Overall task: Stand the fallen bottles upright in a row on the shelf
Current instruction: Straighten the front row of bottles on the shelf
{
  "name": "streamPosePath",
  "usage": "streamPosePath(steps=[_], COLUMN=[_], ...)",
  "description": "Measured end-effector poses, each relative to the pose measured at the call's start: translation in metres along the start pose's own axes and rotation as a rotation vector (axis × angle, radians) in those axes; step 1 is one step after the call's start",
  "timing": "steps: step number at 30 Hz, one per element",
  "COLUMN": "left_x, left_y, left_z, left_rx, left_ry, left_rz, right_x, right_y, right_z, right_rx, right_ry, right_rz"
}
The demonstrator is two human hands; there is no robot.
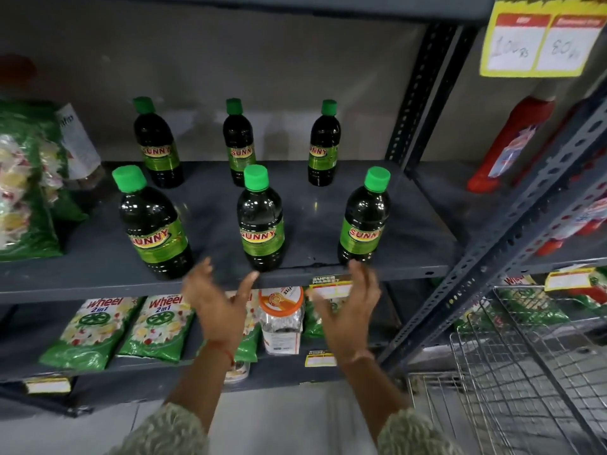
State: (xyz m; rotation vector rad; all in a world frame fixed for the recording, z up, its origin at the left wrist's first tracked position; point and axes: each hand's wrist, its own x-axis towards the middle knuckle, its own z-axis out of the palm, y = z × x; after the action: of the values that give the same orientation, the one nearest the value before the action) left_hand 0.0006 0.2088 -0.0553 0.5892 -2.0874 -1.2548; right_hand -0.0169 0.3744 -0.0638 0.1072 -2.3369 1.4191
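Several dark bottles with green caps and green "SUNNY" labels stand upright on the grey metal shelf (315, 221), in two rows. The front row holds a left bottle (152, 224), a middle bottle (261, 221) and a right bottle (363, 218). Behind them stand three more: a back left bottle (157, 146), a back middle bottle (239, 142) and a back right bottle (323, 146). My left hand (216, 300) and my right hand (351, 307) hover just below the shelf's front edge, fingers spread, palms facing each other, holding nothing.
Green detergent bags (29, 178) crowd the shelf's left end. The lower shelf carries "Wheel" packets (157, 326) and a clear jar with an orange lid (281, 320). Red bottles (512, 142) stand in the right bay. A wire basket (525, 372) sits at lower right.
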Motion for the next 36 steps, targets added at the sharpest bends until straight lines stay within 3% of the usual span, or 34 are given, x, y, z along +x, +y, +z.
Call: streamPosePath(steps=[2, 3, 6, 8, 12, 19, 36], left_x=[0.002, 0.012, 0.052, 0.072, 0.083, 0.100, 0.100], left_y=[-0.005, -0.012, -0.037, -0.045, -0.051, -0.076, -0.071], left_z=[-0.023, -0.034, -0.057, -0.069, -0.076, -0.094, -0.098], left_rx=[0.028, 0.047, 0.084, 0.075, 0.104, 0.023, 0.220], left_ry=[0.210, 0.257, 0.148, 0.013, -0.030, -0.012, -0.098], left_rz=[0.025, 0.001, -0.149, -0.132, -0.049, -0.106, -0.119], right_x=[-0.004, 0.004, 0.037, 0.051, 0.051, 0.041, 0.035], right_y=[-0.017, -0.025, -0.038, -0.039, -0.037, -0.045, -0.054], right_z=[0.021, 0.034, 0.061, 0.074, 0.083, 0.099, 0.097], right_rx=[-0.019, 0.001, 0.020, -0.056, -0.093, -0.166, -0.178], right_ry=[-0.171, -0.276, -0.390, -0.412, -0.377, -0.336, -0.362], right_rz=[-0.096, -0.046, 0.115, 0.119, 0.137, 0.082, 0.111])
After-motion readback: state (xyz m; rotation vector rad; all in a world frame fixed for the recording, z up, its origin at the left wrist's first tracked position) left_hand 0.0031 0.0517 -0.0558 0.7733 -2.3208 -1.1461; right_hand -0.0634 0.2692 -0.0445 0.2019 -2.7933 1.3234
